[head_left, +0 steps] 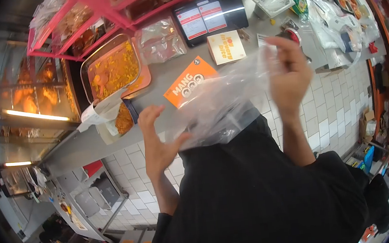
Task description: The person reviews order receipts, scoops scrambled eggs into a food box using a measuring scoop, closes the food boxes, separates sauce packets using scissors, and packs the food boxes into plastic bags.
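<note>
A clear plastic bag (225,113) is stretched out in front of my body, partly over the counter's edge. My right hand (290,74) is raised at the bag's upper right end, its fingers closed on the thin plastic and slightly smeared by motion. At the bag's left side is my left hand (156,138), with thumb and fingers spread apart and the thumb beside the plastic. Behind the bag lies an orange box (190,81) marked "MANG", its lower right part covered by the film. A white and yellow printed box (227,47) sits just beyond.
A metal tray of yellow-orange food (111,68) stands at the left, with fried food in paper (123,119) nearby. A tablet (210,16), pink racks (114,10) and a white container (273,2) line the back. Packaging bags (337,23) pile at the right.
</note>
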Demonstrator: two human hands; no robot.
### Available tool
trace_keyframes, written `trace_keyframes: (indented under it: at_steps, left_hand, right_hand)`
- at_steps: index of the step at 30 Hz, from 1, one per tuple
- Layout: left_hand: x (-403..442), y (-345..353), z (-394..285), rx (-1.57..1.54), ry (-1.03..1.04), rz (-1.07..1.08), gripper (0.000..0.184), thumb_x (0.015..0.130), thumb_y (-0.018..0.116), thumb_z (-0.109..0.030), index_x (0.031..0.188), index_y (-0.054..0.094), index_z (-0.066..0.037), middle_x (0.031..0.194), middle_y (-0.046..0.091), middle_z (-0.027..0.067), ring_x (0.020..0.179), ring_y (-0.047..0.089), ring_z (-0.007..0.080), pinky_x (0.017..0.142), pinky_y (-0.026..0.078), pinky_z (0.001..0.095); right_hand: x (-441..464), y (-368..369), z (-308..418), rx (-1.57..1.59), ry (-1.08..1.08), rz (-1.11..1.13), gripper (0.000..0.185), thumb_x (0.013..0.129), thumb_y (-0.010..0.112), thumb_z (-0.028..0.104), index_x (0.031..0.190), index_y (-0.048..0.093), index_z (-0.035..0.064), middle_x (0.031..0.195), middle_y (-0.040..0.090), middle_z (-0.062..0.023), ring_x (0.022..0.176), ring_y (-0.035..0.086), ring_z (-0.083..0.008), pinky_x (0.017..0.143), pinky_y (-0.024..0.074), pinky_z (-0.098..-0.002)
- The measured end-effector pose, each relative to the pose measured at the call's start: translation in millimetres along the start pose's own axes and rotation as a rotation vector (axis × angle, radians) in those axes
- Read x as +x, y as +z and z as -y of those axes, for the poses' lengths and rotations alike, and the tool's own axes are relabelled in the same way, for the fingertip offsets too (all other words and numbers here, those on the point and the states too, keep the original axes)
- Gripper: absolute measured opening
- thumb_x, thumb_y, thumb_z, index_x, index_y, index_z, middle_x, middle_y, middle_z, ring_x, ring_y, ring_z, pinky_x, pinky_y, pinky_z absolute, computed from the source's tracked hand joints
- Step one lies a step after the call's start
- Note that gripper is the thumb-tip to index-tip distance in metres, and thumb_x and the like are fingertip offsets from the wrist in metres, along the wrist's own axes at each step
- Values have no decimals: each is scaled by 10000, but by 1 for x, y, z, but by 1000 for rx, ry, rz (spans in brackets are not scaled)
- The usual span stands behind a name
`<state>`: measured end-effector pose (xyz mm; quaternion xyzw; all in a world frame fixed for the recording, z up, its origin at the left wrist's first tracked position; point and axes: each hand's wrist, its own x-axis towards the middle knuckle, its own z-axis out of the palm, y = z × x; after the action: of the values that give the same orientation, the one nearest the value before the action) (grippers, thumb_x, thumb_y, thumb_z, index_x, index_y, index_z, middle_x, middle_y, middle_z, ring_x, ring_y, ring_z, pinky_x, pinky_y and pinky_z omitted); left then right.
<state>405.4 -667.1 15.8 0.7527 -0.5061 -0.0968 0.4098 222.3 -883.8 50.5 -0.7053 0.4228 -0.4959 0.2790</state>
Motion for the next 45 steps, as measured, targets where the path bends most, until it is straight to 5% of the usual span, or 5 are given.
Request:
trace_keyframes:
  at_steps: [14, 21, 28, 37, 45]
  left_hand:
    - [-38, -35, -57, -796, -326, 193, 68, 861, 632, -60, 928, 626, -49, 721, 539, 25, 595, 482, 114, 591, 395, 253]
    - [-15, -37, 92, 497, -355, -397, 458, 807, 678, -44, 1248, 558, -70, 725, 466, -18, 631, 459, 133, 626, 425, 260]
    - [-45, -81, 36, -405, -174, 128, 673, 803, 661, -180, 1420, 405, -100, 809, 596, 106, 723, 587, 217, 729, 480, 316]
    - [-110, -49, 79, 580, -800, 344, 862, 561, 890, -170, 1323, 530, 14, 1178, 550, 238, 1127, 545, 394, 949, 456, 445]
    - [-153, -57, 113, 518, -624, 170, 730, 659, 841, -126, 1310, 550, 31, 1398, 437, 197, 959, 591, 307, 791, 488, 373]
  right_hand:
    - [12, 38, -31, -253, -234, 91, 172, 813, 595, 13, 965, 672, -8, 989, 607, -150, 865, 610, -327, 750, 489, -384]
    - [-28, 24, 16, 1262, 160, 1915, 815, 871, 622, 72, 1561, 197, 155, 1121, 693, -120, 800, 661, -154, 731, 534, -302]
    - [-5, 67, -63, 43, 231, 397, 349, 776, 651, -3, 1121, 631, 42, 978, 683, -115, 910, 653, -256, 789, 502, -346]
    - [5, 60, -14, 367, 210, 1632, 896, 723, 788, 116, 1499, 347, 199, 1431, 462, -137, 1196, 559, -332, 1029, 430, -413]
    - [-54, 137, -100, -389, -892, 1308, 941, 625, 823, 142, 1455, 417, 317, 1426, 414, -157, 1349, 368, -372, 1069, 299, -575]
